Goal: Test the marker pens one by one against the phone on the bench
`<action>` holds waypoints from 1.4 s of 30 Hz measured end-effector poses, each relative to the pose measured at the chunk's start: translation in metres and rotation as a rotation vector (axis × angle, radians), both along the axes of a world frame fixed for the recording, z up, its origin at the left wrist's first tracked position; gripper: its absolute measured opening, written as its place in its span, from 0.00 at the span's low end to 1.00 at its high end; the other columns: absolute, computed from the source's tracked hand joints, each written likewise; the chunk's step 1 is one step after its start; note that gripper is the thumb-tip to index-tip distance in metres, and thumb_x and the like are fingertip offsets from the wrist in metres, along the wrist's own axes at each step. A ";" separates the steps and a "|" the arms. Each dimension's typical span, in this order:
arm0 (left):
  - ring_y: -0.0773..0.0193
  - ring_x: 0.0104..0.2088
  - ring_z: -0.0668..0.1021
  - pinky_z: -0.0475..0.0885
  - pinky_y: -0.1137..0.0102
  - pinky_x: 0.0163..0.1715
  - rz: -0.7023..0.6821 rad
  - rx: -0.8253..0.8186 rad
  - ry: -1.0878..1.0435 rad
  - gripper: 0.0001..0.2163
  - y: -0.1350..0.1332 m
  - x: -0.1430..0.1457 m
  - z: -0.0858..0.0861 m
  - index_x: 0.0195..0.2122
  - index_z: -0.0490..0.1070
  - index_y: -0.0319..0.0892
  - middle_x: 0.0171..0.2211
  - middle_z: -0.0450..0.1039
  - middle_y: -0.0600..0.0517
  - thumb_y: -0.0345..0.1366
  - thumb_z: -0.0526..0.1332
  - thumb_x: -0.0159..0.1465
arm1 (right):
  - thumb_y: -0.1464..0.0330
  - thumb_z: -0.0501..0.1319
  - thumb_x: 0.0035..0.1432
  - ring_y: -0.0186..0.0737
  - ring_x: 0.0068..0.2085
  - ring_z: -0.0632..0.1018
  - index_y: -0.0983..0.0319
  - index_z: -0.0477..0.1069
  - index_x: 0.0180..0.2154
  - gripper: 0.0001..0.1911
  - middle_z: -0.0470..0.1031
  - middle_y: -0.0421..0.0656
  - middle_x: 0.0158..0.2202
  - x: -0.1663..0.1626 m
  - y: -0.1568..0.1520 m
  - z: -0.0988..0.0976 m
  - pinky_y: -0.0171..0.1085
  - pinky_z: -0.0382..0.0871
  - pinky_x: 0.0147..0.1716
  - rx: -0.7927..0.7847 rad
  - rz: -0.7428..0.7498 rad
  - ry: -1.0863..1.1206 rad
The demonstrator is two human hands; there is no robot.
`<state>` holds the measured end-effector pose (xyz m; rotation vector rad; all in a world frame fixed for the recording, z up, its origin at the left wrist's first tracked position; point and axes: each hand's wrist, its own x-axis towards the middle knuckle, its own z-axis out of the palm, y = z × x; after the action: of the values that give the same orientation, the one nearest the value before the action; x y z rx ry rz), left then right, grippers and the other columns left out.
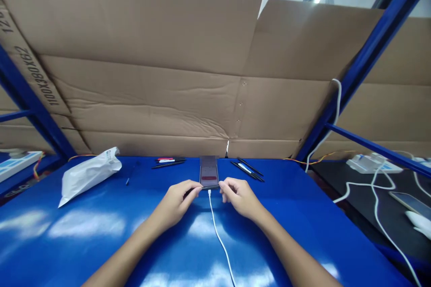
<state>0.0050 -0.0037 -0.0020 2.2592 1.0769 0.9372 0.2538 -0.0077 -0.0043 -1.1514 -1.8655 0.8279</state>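
Note:
A phone (209,171) lies flat on the blue table (134,233), screen up, with a white cable (218,237) plugged into its near end. My left hand (178,202) pinches the phone's near left corner with curled fingers. At the near right corner, my right hand (239,197) grips the phone the same way. Pens (168,161) lie just left of the phone and more pens (247,169) just right of it.
A white plastic bag (88,174) lies at the left. Cardboard sheets (168,76) wall the back. Blue rack posts (363,63) stand on both sides. To the right, a power strip (372,163), white cables and another phone (409,204) sit on a dark surface.

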 end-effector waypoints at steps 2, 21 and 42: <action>0.60 0.37 0.79 0.70 0.70 0.40 0.000 -0.021 0.009 0.15 -0.001 0.001 0.002 0.44 0.78 0.43 0.38 0.80 0.50 0.42 0.53 0.75 | 0.53 0.56 0.71 0.36 0.27 0.75 0.61 0.73 0.29 0.23 0.78 0.41 0.27 0.001 0.001 0.000 0.34 0.67 0.29 -0.024 0.021 0.021; 0.60 0.32 0.75 0.63 0.71 0.34 0.009 -0.271 -0.047 0.20 -0.002 0.006 0.007 0.33 0.76 0.41 0.30 0.76 0.52 0.48 0.53 0.73 | 0.52 0.54 0.72 0.37 0.31 0.75 0.61 0.75 0.36 0.22 0.79 0.41 0.31 0.003 -0.001 0.003 0.34 0.65 0.32 -0.010 0.038 -0.006; 0.59 0.39 0.80 0.72 0.68 0.43 -0.057 0.135 -0.084 0.12 -0.001 0.002 -0.007 0.44 0.80 0.43 0.39 0.81 0.48 0.37 0.56 0.73 | 0.38 0.57 0.62 0.28 0.17 0.56 0.58 0.54 0.22 0.34 0.51 0.29 0.15 -0.002 0.003 -0.008 0.32 0.48 0.19 -0.644 0.345 0.367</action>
<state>0.0066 -0.0046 -0.0086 2.3221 0.9339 1.1000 0.2514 -0.0050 -0.0126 -0.9494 -1.5404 1.7973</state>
